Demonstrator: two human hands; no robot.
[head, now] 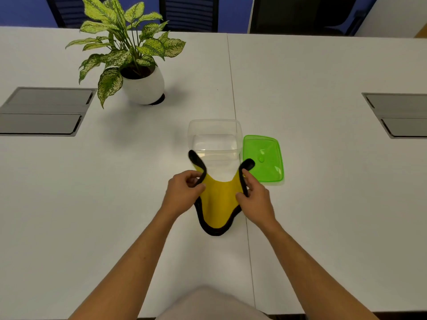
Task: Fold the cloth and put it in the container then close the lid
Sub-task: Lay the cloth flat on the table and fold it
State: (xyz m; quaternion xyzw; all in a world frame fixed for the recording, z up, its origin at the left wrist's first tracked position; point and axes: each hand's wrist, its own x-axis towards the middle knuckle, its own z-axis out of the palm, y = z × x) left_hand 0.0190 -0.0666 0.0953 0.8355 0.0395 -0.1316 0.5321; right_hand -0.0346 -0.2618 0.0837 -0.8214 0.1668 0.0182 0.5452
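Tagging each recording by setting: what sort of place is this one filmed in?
Most likely an office meeting room: a long white table with flip-up cable hatches set into it, dark office chairs behind it against a blue wall, and a potted plant as decoration.

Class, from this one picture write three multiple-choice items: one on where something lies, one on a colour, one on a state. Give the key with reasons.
1. Where does the lid lie?
A. On the container
B. On the table, right of the container
C. Under the plant

2. What colour is the cloth's middle?
A. Yellow
B. Blue
C. White

3. What state is the container in?
A. Closed
B. Open and empty
C. Tipped over

Key: 1 B, the lid rests beside the container. 2 A, the cloth is yellow with black edging. 3 B, its clear walls show nothing inside.
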